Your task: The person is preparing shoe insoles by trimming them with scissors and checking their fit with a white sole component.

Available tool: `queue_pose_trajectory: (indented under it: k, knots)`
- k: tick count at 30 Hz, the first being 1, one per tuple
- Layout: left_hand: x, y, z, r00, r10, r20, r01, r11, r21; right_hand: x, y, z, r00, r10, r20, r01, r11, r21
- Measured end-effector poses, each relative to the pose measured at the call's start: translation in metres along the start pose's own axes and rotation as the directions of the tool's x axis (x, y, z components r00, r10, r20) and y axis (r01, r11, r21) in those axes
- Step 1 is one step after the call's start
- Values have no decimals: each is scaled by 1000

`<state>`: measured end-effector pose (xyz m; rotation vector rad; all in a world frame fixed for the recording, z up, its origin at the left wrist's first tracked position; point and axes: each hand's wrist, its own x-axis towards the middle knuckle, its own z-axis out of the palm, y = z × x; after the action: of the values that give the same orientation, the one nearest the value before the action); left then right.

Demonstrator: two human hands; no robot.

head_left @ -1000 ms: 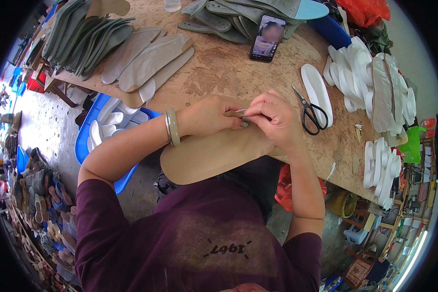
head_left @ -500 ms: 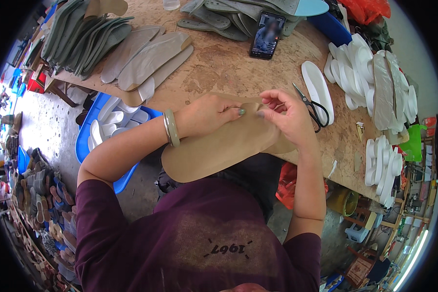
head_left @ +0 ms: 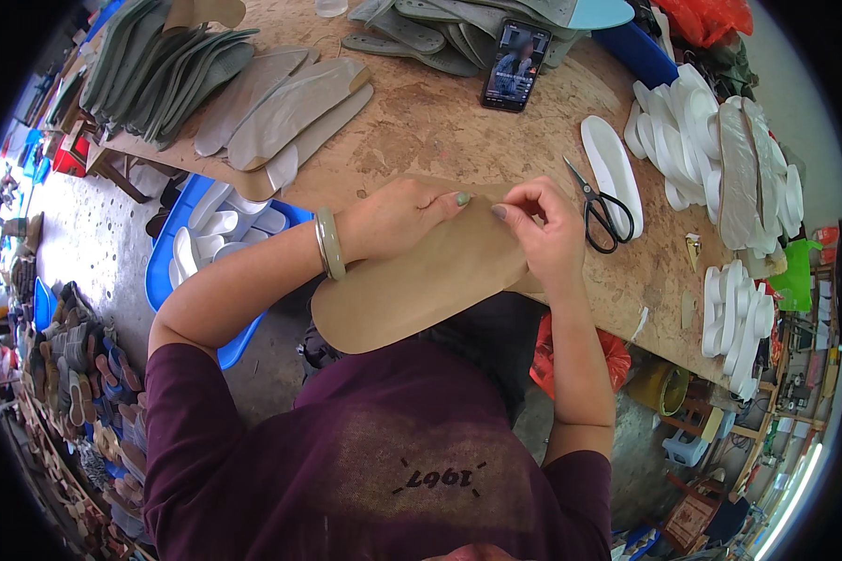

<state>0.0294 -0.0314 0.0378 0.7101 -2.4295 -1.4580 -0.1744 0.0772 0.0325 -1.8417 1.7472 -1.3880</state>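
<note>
A large tan insole-shaped sheet [head_left: 393, 297] hangs over the table's front edge, slanting from lower left to upper right. My left hand [head_left: 400, 221], a pale bangle at its wrist, grips its far edge with the thumb on top. My right hand [head_left: 550, 236] is closed in a pinch at the sheet's right end; what lies between those fingertips is too small to make out. More tan material shows beneath that end. Black-handled scissors [head_left: 605, 221] lie right of my right hand, partly over a white shoe sole [head_left: 606, 154].
Grey insoles [head_left: 173, 89] are piled at the far left, beside plastic-covered tan ones [head_left: 295, 107]. A phone [head_left: 515, 67] leans on another grey pile. White soles [head_left: 688, 126] stack at the right. Below the table's left edge sits a blue bin [head_left: 164, 266] of white pieces.
My right hand has shifted slightly left and down, and its fingers have curled closer to the sheet. My left hand and the sheet have hardly moved.
</note>
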Motion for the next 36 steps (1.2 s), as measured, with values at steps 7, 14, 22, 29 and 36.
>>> queue_pose_trajectory:
  k: [7, 14, 22, 29, 36]
  knots:
    - [-2, 3, 4, 998, 15, -62, -20, 996, -81, 0, 13, -13, 892, 415, 180, -440, 700, 563]
    - [-4, -5, 4, 997, 42, -72, -41, 999, 11, 3, -5, -19, 783, 429, 450, -572, 780, 252]
    - [3, 12, 4, 981, 153, -122, -127, 972, 196, -5, -7, -11, 841, 437, 319, -526, 798, 295]
    - [14, -8, 10, 997, -70, -25, 63, 975, -215, -6, -3, -11, 820, 468, 330, -571, 622, 535]
    - [6, 24, -13, 928, -330, 170, 360, 689, -629, 1, 13, -9, 806, 485, 340, -584, 559, 588]
